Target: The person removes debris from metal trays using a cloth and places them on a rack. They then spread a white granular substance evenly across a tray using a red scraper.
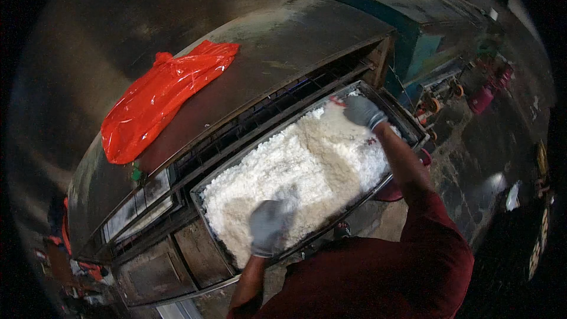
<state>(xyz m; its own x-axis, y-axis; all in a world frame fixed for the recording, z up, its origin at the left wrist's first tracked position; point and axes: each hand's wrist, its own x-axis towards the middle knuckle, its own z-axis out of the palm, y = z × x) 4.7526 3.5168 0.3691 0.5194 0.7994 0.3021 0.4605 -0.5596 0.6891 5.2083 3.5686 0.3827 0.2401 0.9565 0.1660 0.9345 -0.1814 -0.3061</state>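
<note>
A long rectangular metal tray lies at a slant before me, filled with white, crumbly material. My left hand, in a grey glove, is over the near left part of the white material; blur hides its fingers. At the tray's far right end is my right hand, gloved in grey too. Beside and under it is a smooth, pale patch with red marks, perhaps a plastic sheet or bag. Whether the right fingers grip it is not clear.
Behind the tray runs a dark-topped cabinet with an open barred slot. A shiny red plastic bag lies on its top. Another lidded metal section adjoins the tray at left. Wheeled equipment and a pink container stand at right.
</note>
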